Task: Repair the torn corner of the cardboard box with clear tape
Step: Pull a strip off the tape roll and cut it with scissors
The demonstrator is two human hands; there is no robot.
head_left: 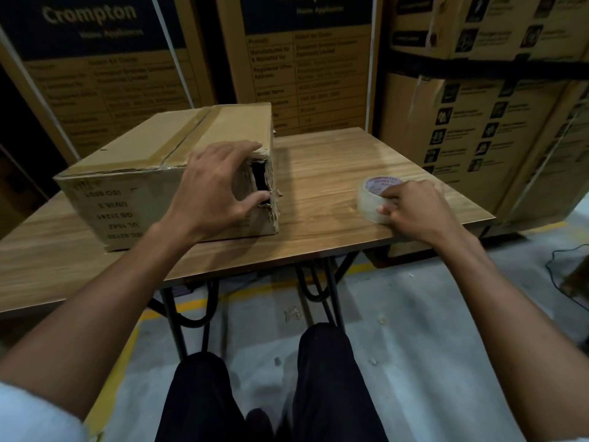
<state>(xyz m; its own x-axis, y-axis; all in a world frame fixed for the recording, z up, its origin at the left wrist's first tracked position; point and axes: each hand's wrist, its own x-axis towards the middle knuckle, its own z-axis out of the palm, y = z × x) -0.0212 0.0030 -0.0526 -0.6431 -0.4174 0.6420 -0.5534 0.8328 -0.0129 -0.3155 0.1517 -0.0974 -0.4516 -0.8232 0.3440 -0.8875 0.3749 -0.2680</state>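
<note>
A brown cardboard box (134, 161) lies on the left half of the wooden table (322, 173). Its near right corner (266, 183) is torn, with ragged edges and a dark gap. My left hand (216, 186) rests on that corner, fingers over the top edge and thumb at the tear. A roll of clear tape (374, 199) lies flat on the table to the right. My right hand (414, 208) covers its near side, fingers touching the roll's top and rim.
Large printed cartons (318, 59) are stacked close behind the table and at the right (478, 122). The table's front edge runs just above my knees (264, 387). A dark cable (570, 266) lies on the floor at right.
</note>
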